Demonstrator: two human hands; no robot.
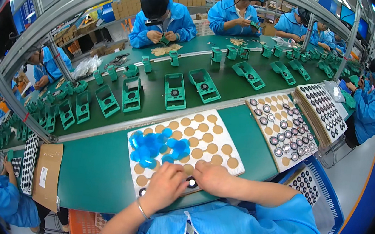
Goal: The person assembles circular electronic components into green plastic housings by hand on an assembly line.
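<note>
A white foam tray with round cut-outs lies on the bench before me, and brown board shows through its holes. Thin blue film discs are heaped on its left half. At the tray's near edge, my left hand is closed, its fingertips at a small round black speaker-like part with a pale centre. Close by on the other side, my right hand is curled with its fingers bent inward; what they pinch is hidden. Another round black part sits in a near-left hole, left of my left wrist.
To the right stands a second tray of round parts, with stacked trays beyond. Green plastic housings line the belt ahead. A blue crate is at lower right, a cardboard sheet at left. Co-workers sit opposite.
</note>
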